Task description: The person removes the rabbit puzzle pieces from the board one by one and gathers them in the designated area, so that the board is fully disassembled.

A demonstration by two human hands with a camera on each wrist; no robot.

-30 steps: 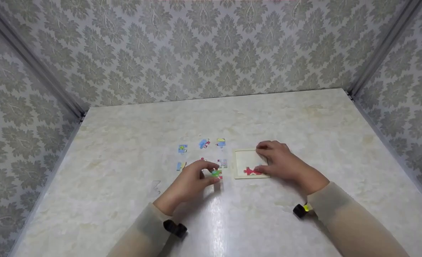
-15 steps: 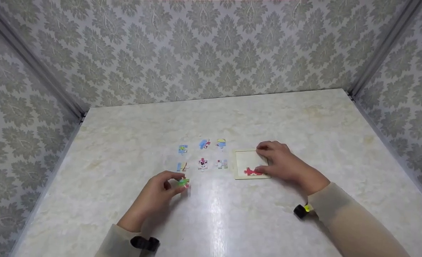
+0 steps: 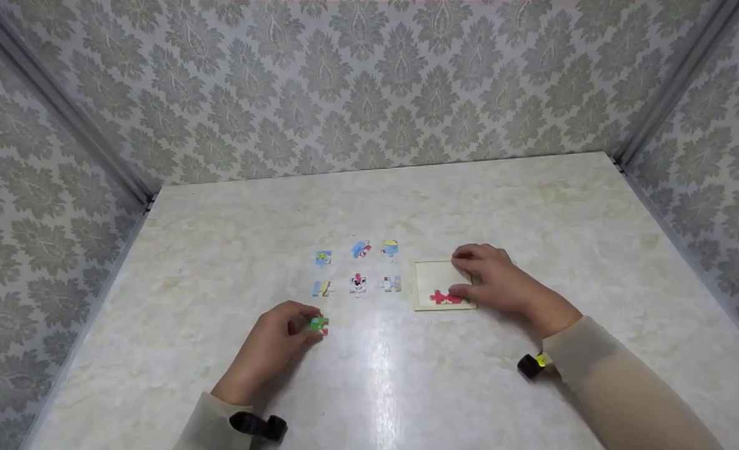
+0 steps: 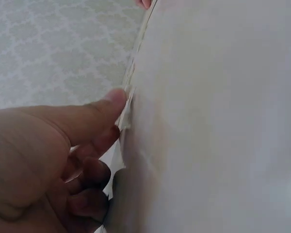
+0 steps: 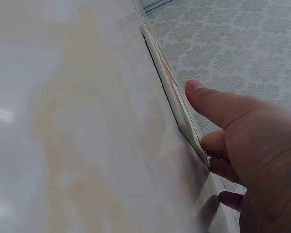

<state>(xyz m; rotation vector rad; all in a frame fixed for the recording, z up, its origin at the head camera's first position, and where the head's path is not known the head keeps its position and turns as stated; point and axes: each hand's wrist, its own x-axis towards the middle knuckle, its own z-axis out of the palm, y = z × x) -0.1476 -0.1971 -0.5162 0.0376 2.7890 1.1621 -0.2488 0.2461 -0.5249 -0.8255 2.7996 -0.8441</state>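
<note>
In the head view my left hand [image 3: 269,340] pinches a green and red jigsaw piece [image 3: 319,325] between thumb and fingers, low over the tabletop. In the left wrist view that piece is seen nearly edge-on at the fingertips. My right hand [image 3: 500,281] holds the right side of a shallow square puzzle tray [image 3: 415,287], its thumb over the inside and its fingers at the outer edge. Red jigsaw pieces [image 3: 440,298] lie along the tray's near side, partly hidden by the thumb. The right wrist view shows the tray [image 5: 167,87] flat and edge-on beside the fingers.
Left of the tray, several jigsaw pieces lie apart in two rows. Among them are a white character-face piece [image 3: 358,284], a blue and yellow piece [image 3: 390,249] and a tilted blue and red piece [image 3: 361,249]. Patterned walls [image 3: 369,94] border the pale marbled table [image 3: 219,237].
My left hand has carried the green piece leftward from beside the tray to a spot nearer me than the rows, and lowered it slightly. My right hand has stayed on the tray.
</note>
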